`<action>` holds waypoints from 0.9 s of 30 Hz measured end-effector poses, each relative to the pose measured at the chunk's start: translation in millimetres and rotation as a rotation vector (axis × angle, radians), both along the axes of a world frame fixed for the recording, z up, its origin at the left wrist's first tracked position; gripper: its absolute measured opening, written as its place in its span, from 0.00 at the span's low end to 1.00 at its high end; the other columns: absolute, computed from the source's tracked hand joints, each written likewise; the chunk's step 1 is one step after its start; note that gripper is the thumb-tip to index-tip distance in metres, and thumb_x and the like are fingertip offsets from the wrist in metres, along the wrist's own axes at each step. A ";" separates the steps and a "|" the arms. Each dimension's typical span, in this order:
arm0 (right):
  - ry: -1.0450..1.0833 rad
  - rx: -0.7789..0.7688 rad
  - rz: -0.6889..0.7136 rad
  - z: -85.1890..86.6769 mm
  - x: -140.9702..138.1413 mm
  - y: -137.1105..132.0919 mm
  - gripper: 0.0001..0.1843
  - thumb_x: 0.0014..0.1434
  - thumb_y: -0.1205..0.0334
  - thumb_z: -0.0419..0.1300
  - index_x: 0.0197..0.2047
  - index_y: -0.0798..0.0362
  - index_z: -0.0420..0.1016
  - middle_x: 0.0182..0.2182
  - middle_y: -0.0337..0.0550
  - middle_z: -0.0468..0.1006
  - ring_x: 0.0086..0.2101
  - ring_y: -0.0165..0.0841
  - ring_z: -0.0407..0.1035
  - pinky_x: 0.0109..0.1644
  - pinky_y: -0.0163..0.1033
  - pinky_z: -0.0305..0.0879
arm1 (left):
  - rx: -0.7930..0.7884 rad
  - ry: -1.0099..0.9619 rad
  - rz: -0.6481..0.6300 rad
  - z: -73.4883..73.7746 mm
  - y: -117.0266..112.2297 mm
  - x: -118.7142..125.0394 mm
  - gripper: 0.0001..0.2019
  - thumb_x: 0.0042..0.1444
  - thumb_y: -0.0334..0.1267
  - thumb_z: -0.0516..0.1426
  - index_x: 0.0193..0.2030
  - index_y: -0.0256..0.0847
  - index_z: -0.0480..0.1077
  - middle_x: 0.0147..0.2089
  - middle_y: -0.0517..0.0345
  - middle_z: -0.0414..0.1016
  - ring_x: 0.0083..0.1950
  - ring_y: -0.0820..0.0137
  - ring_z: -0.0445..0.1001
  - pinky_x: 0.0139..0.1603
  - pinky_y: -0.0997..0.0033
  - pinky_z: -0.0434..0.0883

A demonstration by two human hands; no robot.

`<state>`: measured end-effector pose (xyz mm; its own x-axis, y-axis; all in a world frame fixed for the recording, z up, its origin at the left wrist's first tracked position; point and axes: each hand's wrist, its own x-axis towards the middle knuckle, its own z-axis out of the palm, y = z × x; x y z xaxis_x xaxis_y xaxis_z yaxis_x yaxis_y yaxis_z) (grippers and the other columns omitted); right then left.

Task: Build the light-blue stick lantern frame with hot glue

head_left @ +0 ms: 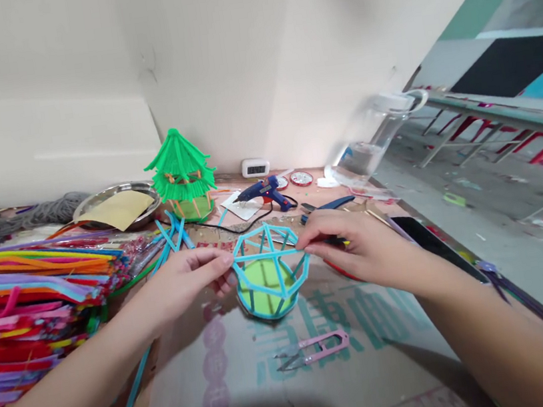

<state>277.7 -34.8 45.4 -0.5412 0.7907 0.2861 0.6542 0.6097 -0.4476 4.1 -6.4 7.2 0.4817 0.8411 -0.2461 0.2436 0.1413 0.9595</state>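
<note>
Two hands | left hand (188, 279), right hand (353, 246) pinch blue frame (271, 271)

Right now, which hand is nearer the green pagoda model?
Left. The left hand sits just in front of the green pagoda model, pinching the blue frame on its left side. The right hand pinches the other side, farther off to the right.
</note>
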 end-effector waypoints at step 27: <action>-0.089 -0.127 -0.068 7.7 9.7 -1.9 0.04 0.62 0.65 0.57 0.37 0.51 0.74 0.32 0.38 0.77 0.32 0.29 0.69 0.35 0.33 0.63 | -0.016 -0.180 -0.066 -17.6 9.4 -9.0 0.20 0.57 0.53 0.58 0.27 0.37 0.72 0.27 0.58 0.73 0.28 0.72 0.69 0.34 0.73 0.67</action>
<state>287.4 -36.7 53.2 -0.5039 0.8532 0.1348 0.7328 0.5049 -0.4562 -4.9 3.0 -10.4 0.5730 0.8030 -0.1638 0.0775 0.1458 0.9863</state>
